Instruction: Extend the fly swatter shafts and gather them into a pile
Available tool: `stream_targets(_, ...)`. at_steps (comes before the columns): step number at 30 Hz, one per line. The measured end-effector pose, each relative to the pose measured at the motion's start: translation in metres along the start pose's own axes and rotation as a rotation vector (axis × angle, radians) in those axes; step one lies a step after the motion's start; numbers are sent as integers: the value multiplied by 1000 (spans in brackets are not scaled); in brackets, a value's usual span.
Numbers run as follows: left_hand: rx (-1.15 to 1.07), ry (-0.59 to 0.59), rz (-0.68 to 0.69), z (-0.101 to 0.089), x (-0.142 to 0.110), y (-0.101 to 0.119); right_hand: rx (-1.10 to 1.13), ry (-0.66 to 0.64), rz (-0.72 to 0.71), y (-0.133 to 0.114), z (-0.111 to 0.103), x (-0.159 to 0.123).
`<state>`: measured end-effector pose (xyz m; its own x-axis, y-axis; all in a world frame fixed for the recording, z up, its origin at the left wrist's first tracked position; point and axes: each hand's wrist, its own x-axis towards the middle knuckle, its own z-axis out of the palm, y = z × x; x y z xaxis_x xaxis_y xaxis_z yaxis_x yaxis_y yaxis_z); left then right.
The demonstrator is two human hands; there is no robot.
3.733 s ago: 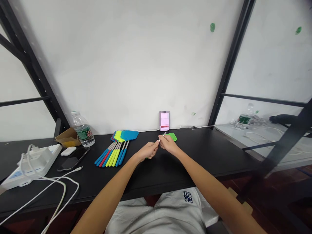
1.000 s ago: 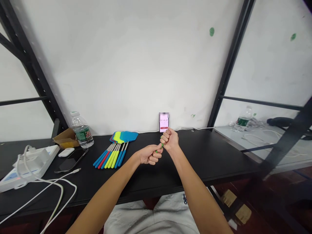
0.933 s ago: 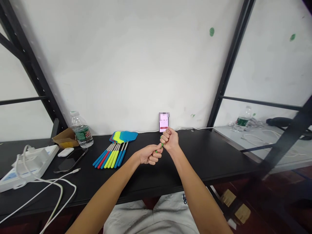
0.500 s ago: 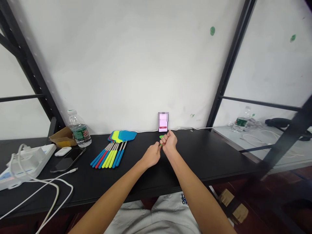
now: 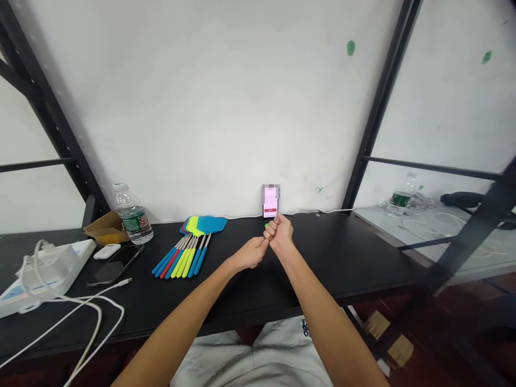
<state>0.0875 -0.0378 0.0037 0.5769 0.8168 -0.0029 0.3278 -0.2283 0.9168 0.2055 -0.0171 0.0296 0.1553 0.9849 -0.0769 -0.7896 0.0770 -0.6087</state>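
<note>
My left hand [image 5: 252, 252] and my right hand [image 5: 279, 234] are closed and pressed together over the middle of the black table [image 5: 346, 258]. Between them they hold a small green fly swatter [image 5: 266, 226], of which only a sliver of green shows at the fingers. The rest of it is hidden inside the fists. A row of several fly swatters [image 5: 189, 244] with blue, red and yellow-green handles lies to the left of my hands.
A phone [image 5: 270, 201] leans against the wall behind my hands. At the left stand a water bottle [image 5: 131, 213], a cardboard piece [image 5: 102, 227], a dark phone [image 5: 113, 266], a white case [image 5: 104, 251] and a power strip [image 5: 44, 269] with white cables [image 5: 80, 312].
Earlier the green swatter lay extended on the table with my fingers on its metal rod. Now it is drawn into my closed hands, which have shifted slightly away from me.
</note>
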Motion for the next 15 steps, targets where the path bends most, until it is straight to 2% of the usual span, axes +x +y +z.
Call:
stream_targets(3, -244, -180, -61, -6, -4, 3, 37, -28, 23, -2, 0, -2)
stream_targets(8, -477, -381, -128, -17, -8, 6, 69, -106, 50, -6, 1, -4)
stream_targets(15, -681, -510, -211, -25, -5, 1, 101, -222, 96, -10, -1, -3)
